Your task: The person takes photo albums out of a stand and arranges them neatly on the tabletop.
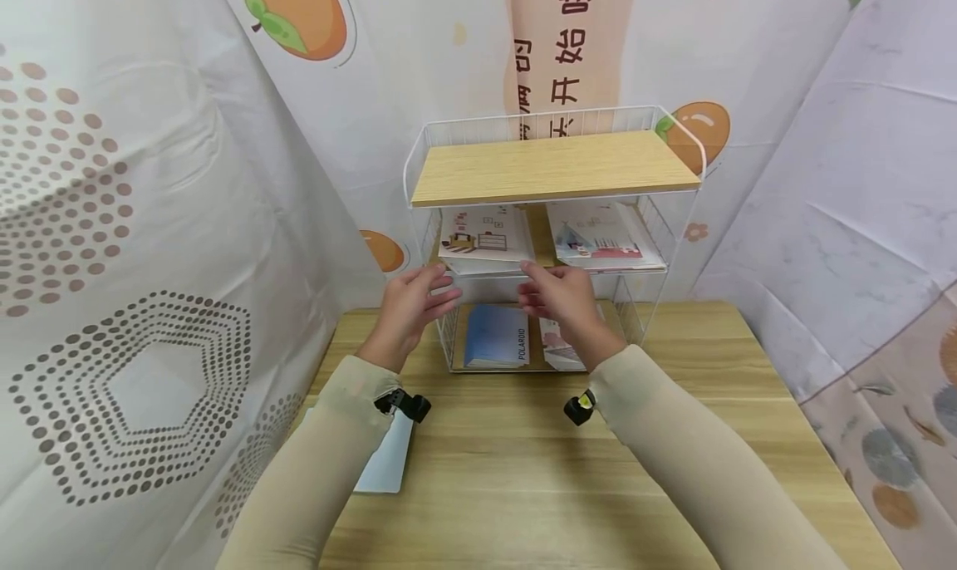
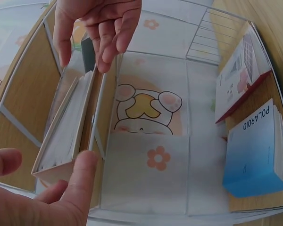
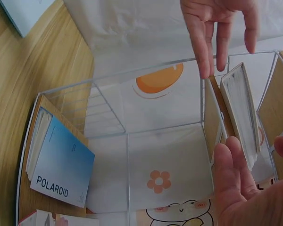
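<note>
On the left side of the middle shelf lies a flat album (image 1: 488, 236) with a drawing of furniture on its cover; its page edges (image 2: 66, 136) show in the left wrist view. My left hand (image 1: 419, 306) is at the album's front left corner, fingers loosely extended. Across from it, my right hand (image 1: 562, 300) is at the front right corner, thumb above and fingers by the shelf edge. Neither hand curls round the album; the fingertips (image 3: 232, 143) of the right one overlap its near corner in the right wrist view. A second illustrated album (image 1: 604, 231) lies to the right.
A white wire rack (image 1: 421, 150) with wooden shelves stands at the table's back. Its bottom shelf bears a blue POLAROID album (image 1: 493, 336) and a pink-and-white one (image 1: 557, 344). A pale blue flat item (image 1: 389, 462) lies on the wooden table (image 1: 493, 503) by the left forearm.
</note>
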Motion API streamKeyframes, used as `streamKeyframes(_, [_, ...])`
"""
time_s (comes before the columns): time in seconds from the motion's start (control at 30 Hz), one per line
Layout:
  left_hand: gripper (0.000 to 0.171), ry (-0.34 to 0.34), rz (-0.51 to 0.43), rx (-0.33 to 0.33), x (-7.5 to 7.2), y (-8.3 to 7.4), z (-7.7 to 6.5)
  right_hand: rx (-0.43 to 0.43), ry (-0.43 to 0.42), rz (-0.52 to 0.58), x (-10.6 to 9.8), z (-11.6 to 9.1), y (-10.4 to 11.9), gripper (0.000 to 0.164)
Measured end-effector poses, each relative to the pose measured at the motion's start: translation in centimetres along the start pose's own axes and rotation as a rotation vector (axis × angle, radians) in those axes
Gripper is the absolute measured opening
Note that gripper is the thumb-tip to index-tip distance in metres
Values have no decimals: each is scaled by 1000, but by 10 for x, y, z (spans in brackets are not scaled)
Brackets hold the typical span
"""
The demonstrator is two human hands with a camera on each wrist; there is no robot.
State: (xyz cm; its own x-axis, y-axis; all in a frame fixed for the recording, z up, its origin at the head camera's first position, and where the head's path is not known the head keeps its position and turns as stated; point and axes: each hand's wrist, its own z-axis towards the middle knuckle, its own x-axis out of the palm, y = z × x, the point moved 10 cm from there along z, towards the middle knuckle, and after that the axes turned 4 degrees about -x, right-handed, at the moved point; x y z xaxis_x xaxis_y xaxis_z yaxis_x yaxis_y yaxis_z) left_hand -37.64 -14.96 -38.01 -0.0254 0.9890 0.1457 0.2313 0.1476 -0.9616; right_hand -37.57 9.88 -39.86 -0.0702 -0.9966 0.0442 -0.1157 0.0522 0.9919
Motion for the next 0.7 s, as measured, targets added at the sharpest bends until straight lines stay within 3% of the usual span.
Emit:
streamKeyframes(0.47, [51, 3, -20, -17, 12, -4, 3, -16, 17, -8, -2, 6, 2, 56])
streamKeyframes(0.7, [48, 7, -26, -10, 13, -6, -1, 10, 49, 51, -4, 8, 0, 60])
